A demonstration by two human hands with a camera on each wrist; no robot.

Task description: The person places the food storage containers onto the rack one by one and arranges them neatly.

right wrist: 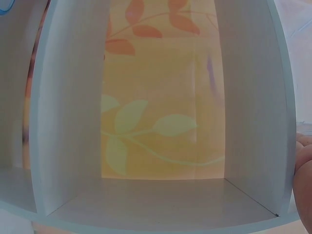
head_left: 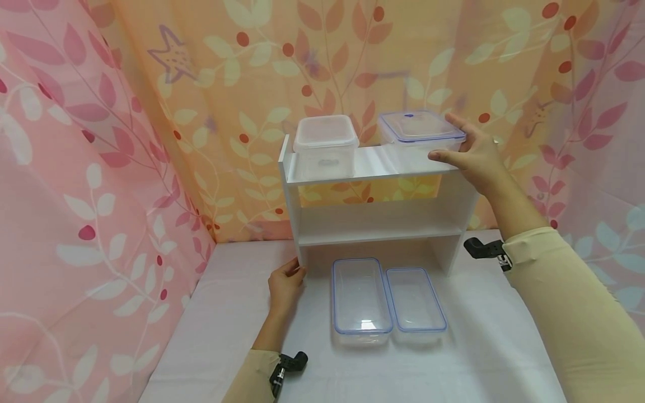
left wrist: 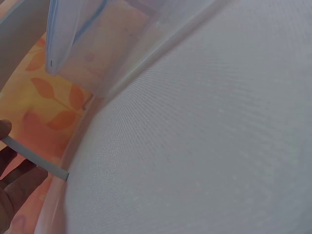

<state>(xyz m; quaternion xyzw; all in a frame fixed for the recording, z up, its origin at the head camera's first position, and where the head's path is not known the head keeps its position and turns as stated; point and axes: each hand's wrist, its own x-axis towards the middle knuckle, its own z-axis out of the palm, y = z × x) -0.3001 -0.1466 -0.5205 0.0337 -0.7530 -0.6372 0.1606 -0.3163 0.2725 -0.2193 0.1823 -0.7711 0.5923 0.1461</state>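
Note:
A small white shelf rack (head_left: 380, 221) stands on the table. My left hand (head_left: 286, 285) pinches the lower front edge of its left side panel; in the left wrist view the fingers (left wrist: 27, 185) and thumb sit either side of the thin panel. On the top board at right is a clear food container (head_left: 423, 127) with a blue-rimmed lid. My right hand (head_left: 476, 154) holds its right end, thumb at the front and fingers toward the back. To its left on the same board stands a clear container with a whitish lid (head_left: 326, 146).
Two clear blue-rimmed containers, a larger one (head_left: 361, 296) and a smaller one (head_left: 416, 299), lie side by side on the white-covered table (head_left: 242, 302) before the rack. A patterned orange curtain (head_left: 227, 112) hangs behind, with pink cloth (head_left: 90, 235) at left.

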